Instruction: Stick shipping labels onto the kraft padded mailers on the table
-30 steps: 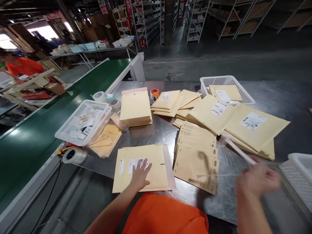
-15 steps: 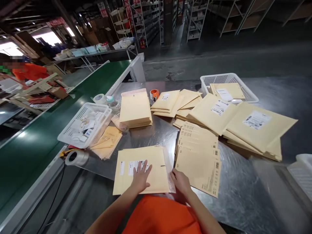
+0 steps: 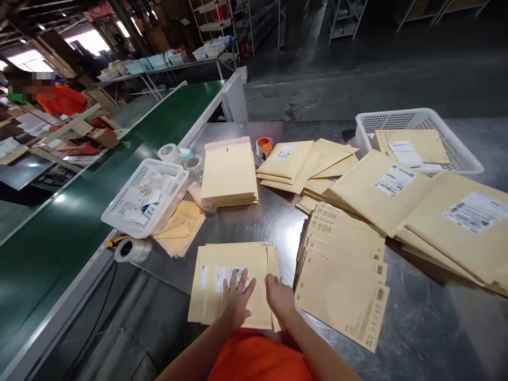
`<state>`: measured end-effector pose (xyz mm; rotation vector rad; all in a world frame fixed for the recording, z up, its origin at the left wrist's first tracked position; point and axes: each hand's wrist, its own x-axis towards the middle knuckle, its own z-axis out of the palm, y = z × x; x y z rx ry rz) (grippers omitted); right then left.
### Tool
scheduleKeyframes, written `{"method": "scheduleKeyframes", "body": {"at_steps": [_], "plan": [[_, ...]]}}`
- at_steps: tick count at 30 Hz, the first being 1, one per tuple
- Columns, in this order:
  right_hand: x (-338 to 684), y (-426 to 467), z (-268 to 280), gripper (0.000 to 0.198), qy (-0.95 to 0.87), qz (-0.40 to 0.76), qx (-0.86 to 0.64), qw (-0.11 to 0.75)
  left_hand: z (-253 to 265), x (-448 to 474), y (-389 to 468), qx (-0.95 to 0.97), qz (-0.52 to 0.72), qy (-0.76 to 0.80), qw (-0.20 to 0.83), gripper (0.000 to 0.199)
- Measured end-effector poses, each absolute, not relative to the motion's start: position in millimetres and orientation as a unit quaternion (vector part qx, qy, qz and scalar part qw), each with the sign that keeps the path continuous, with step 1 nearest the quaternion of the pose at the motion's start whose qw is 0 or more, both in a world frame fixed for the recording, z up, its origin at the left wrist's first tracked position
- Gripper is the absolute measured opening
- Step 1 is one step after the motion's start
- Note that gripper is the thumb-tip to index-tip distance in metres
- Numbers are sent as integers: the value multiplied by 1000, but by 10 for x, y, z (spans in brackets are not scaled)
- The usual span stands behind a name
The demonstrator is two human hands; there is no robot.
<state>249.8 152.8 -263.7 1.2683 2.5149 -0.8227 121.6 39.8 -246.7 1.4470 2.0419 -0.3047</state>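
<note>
A tan padded envelope [image 3: 234, 256] with a white label lies on the near edge of the metal table, and part of another shows under its left side. My left hand [image 3: 235, 302] is spread flat on the envelope, partly over the label. At the right end my right hand [image 3: 281, 299] has its fingers curled on the folded-over flap [image 3: 273, 259]. Just right of that hand is a fanned stack of tan mailers [image 3: 341, 291] with printed edges. Behind the envelope stands a neat pile of padded envelopes [image 3: 229, 174].
Labelled envelopes [image 3: 397, 182] are heaped on the right beside a white basket [image 3: 464, 153]. An orange tape roll [image 3: 264, 147] stands at the back. On the left are a white basket of small items [image 3: 135, 227], a clear tape roll [image 3: 137, 250] and a green conveyor belt [image 3: 146, 143].
My right hand has brought the envelope's flap over to the left, onto the envelope. My left hand stays flat on it. The view has shifted so the table's right side looks closer.
</note>
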Motion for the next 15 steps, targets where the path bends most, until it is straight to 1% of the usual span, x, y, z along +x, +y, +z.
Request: {"method": "scheduleKeyframes", "body": {"at_steps": [4,6,8,10,13,15], "plan": [[2003,2220,-2678,29,835,-233,483,122,-2560,1228,394,531,-117,775,322,104],[1892,2370,-2675,30,835,-218,488,132,-2565,1234,394,535,-113,773,323,105],[2008,2250,-2655,31,847,-216,464,145,-2556,1242,387,542,-107,772,314,105],[2335,1913,-2627,31,867,-231,412,157,-2542,1250,378,548,-102,773,304,105],[2935,1356,-2584,20,886,-275,324,185,-2509,1252,386,552,-110,771,298,104],[3209,1154,-2555,14,888,-307,283,191,-2472,1247,410,550,-119,773,293,104]]}}
